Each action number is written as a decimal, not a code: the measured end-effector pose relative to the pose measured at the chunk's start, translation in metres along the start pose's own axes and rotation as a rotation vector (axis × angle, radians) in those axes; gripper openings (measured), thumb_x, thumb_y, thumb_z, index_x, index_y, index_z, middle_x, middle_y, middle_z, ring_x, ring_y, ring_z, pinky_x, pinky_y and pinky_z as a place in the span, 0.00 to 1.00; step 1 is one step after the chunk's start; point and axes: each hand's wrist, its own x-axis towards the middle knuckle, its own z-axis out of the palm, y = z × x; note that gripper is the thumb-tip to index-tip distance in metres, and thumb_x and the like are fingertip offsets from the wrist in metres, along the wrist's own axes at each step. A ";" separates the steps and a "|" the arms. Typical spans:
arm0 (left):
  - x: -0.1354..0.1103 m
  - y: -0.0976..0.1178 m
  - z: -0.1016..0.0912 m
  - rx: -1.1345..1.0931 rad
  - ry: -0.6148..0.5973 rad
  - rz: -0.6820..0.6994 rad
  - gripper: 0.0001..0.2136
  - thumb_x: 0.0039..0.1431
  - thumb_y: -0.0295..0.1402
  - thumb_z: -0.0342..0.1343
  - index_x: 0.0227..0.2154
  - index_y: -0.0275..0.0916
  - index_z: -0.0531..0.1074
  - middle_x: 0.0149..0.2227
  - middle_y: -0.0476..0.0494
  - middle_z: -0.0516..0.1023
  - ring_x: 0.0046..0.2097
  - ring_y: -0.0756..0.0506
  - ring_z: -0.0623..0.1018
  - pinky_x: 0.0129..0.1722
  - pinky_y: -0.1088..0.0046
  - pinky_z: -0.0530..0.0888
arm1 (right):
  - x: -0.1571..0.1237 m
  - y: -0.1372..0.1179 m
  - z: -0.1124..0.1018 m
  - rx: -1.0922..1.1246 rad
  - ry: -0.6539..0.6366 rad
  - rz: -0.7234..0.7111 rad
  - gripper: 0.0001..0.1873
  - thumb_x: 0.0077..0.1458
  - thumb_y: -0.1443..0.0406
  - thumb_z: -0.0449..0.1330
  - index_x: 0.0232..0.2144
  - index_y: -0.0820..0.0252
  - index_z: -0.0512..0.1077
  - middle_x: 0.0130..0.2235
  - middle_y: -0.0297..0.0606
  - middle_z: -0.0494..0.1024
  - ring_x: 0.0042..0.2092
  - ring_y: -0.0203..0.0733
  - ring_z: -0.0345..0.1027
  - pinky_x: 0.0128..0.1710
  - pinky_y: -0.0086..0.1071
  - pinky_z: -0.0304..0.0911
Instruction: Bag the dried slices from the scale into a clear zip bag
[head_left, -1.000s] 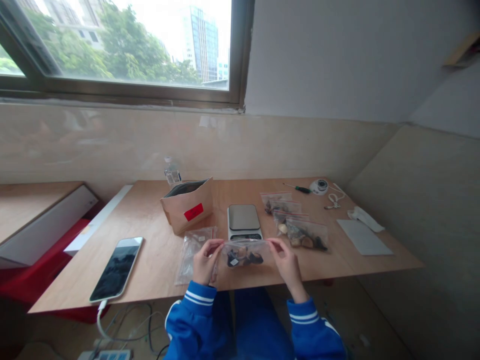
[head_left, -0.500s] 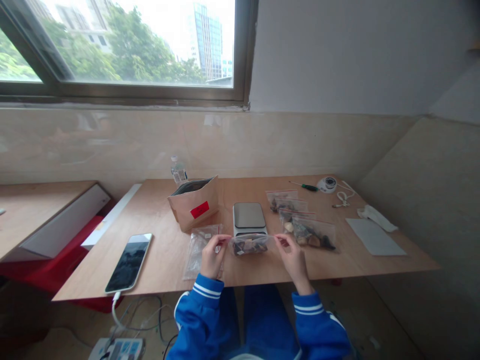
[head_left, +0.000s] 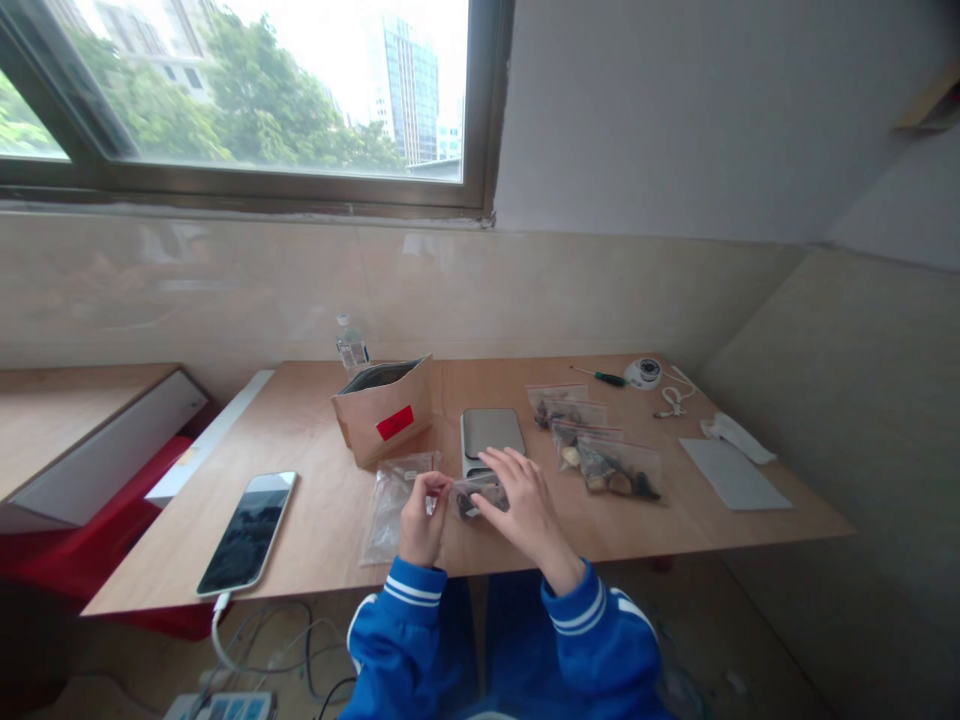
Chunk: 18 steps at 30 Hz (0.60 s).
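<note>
A: Far L of the table [head_left: 315, 570], what've you got?

B: Phone [head_left: 247, 535], face up, lying at a slant, w/ a white cord [head_left: 219, 606] at its near end. Then a clear btl [head_left: 352, 346] at the back, by the wall. Paper bag [head_left: 386, 420] in front of it, upright, top open, red label facing us.

A: Next?

B: Flat clear bags [head_left: 384, 520], near side, then L hand [head_left: 424, 520] right by them. Thumb + fingers pinched on the top L corner of a small clear packet [head_left: 463, 504].

A: Where's the packet exactly?

B: Btwn the hands, just this side of the scale [head_left: 493, 432]. Dark bits inside. Can't tell if its bottom touches the table.

A: And R hand [head_left: 523, 508]?

B: Fingers spread wide, covering the packet's R part from our view. Can't tell if they touch it.

A: Rest, going R?

B: Filled bags [head_left: 616, 474], overlapping in a slanted row, lumpy brown + dark stuff inside. Behind them a screwdriver [head_left: 609, 379], green hndl, near a white dome cam [head_left: 643, 374]. Last, a white sheet [head_left: 733, 476] w/ a crumpled tissue [head_left: 739, 438] at its far edge.
</note>
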 end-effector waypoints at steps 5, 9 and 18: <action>-0.004 0.000 -0.001 -0.048 -0.016 0.066 0.08 0.60 0.36 0.50 0.39 0.39 0.69 0.36 0.45 0.76 0.38 0.48 0.77 0.38 0.71 0.75 | 0.022 -0.015 0.019 -0.043 -0.182 -0.128 0.03 0.56 0.67 0.58 0.34 0.57 0.72 0.37 0.36 0.78 0.42 0.44 0.68 0.47 0.40 0.57; -0.004 -0.001 -0.003 -0.016 -0.015 0.065 0.09 0.59 0.36 0.52 0.39 0.38 0.70 0.35 0.45 0.77 0.37 0.47 0.77 0.36 0.70 0.75 | 0.022 -0.008 0.023 -0.090 -0.173 -0.199 0.04 0.58 0.66 0.57 0.30 0.57 0.71 0.33 0.35 0.77 0.38 0.41 0.67 0.45 0.37 0.56; -0.003 0.000 -0.005 0.112 -0.052 0.180 0.06 0.60 0.33 0.51 0.33 0.39 0.72 0.32 0.46 0.74 0.35 0.48 0.75 0.35 0.72 0.73 | 0.017 -0.004 0.023 -0.098 -0.103 -0.286 0.05 0.60 0.67 0.55 0.32 0.58 0.71 0.33 0.36 0.76 0.39 0.41 0.68 0.47 0.37 0.55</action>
